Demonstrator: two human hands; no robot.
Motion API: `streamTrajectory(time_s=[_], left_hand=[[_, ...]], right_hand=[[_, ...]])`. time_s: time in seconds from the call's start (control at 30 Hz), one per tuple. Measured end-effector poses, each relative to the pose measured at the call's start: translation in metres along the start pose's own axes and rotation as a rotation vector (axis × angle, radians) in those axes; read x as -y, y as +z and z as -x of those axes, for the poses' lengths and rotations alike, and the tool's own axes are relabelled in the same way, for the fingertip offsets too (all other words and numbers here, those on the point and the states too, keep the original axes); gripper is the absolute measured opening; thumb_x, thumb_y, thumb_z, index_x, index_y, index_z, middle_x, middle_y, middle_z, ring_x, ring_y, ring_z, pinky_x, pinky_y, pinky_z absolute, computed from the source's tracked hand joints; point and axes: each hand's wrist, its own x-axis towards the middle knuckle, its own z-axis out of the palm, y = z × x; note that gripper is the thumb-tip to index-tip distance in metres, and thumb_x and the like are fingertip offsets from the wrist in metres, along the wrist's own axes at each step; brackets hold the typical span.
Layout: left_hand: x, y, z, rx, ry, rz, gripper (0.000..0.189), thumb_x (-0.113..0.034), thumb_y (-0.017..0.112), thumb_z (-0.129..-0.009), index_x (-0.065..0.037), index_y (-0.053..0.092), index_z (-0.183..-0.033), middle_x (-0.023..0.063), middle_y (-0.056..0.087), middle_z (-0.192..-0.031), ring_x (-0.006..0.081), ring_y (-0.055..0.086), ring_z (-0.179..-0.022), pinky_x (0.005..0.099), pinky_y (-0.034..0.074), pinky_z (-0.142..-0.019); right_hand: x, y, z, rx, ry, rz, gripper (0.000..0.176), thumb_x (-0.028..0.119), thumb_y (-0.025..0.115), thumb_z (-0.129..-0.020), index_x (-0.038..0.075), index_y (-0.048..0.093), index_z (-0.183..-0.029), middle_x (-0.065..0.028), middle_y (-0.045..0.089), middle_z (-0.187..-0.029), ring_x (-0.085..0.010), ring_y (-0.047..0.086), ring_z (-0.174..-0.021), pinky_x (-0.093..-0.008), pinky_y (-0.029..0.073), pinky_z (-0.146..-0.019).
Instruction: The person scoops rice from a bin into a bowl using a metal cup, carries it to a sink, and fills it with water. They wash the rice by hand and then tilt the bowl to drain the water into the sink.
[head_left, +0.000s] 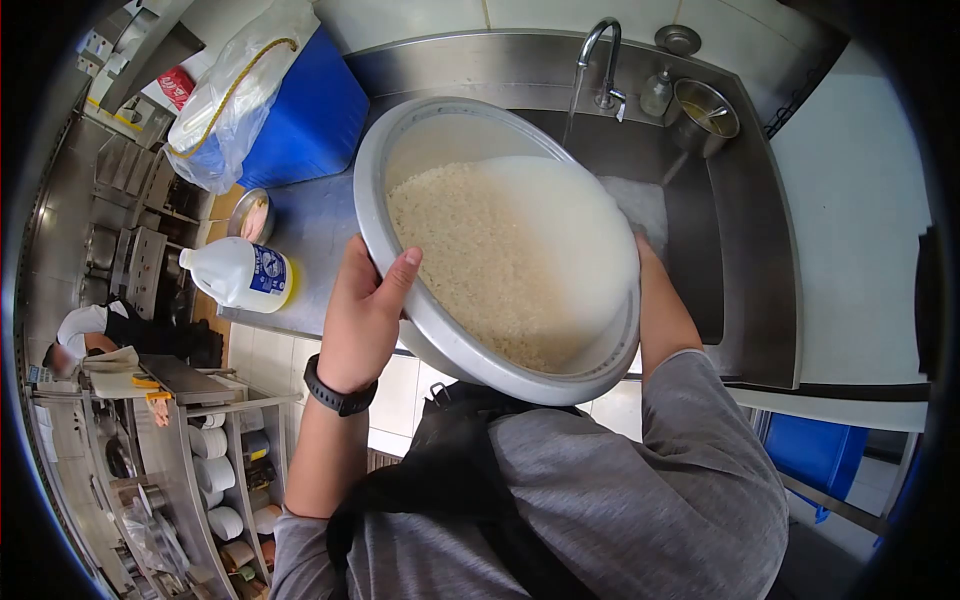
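One tilted pot point(428, 346) of rice point(455, 240) is in my grip. My left hand point(362, 315) pinches its rim point(371, 190); my right hand point(648, 256) touches its side, how open I cannot tell

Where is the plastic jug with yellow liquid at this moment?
In the head view, the jug is at the left edge of the metal counter, beside the small bowl and left of the left hand.

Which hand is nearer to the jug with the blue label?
Left: the left hand grips the pot on the jug's side; the right hand is opposite, by the sink.
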Motion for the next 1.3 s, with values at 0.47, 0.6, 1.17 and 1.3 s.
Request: streamTrajectory(time_s=[0.47, 0.6, 1.17, 1.3], left_hand=[[-0.014, 0.018, 0.007, -0.013, -0.030, -0.065, 0.030, -0.022, 0.059, -0.097, 0.001, 0.048, -0.112, 0.0013, 0.056, -0.084, 0.0065, 0.052, -0.070, 0.0227, 0.044, -0.059], [-0.015, 0.024, 0.006, -0.021, -0.030, 0.006, 0.029, -0.020, 0.059, -0.097, 0.001, 0.047, -0.112, 0.0014, 0.056, -0.084, 0.0064, 0.052, -0.070, 0.0226, 0.045, -0.059], [-0.029, 0.040, 0.006, -0.003, -0.038, -0.043, 0.031, -0.018, 0.061, -0.096, 0.002, 0.046, -0.114, 0.0034, 0.058, -0.087, 0.0074, 0.054, -0.071, 0.0231, 0.046, -0.060], [-0.030, 0.042, 0.004, 0.023, -0.031, -0.039, 0.031, -0.018, 0.061, -0.095, 0.003, 0.046, -0.112, 0.0046, 0.059, -0.089, 0.0074, 0.055, -0.071, 0.0226, 0.047, -0.059]], right_hand=[[-0.003, 0.002, 0.001, 0.025, 0.049, -0.150, 0.037, 0.029, 0.052, -0.094, -0.001, 0.066, -0.112, -0.0120, 0.069, -0.104, -0.0237, 0.066, -0.091, -0.0341, 0.054, -0.079], [-0.008, -0.005, 0.003, 0.031, 0.070, -0.201, 0.037, 0.029, 0.052, -0.094, 0.000, 0.066, -0.112, -0.0117, 0.069, -0.105, -0.0232, 0.066, -0.092, -0.0339, 0.053, -0.080], [-0.022, -0.022, 0.012, 0.048, 0.144, -0.420, 0.037, 0.029, 0.050, -0.095, 0.001, 0.066, -0.113, -0.0102, 0.069, -0.106, -0.0214, 0.065, -0.095, -0.0328, 0.053, -0.082], [-0.014, -0.021, 0.018, 0.048, 0.157, -0.446, 0.037, 0.029, 0.050, -0.096, 0.002, 0.066, -0.113, -0.0099, 0.069, -0.107, -0.0211, 0.065, -0.096, -0.0326, 0.052, -0.082]])
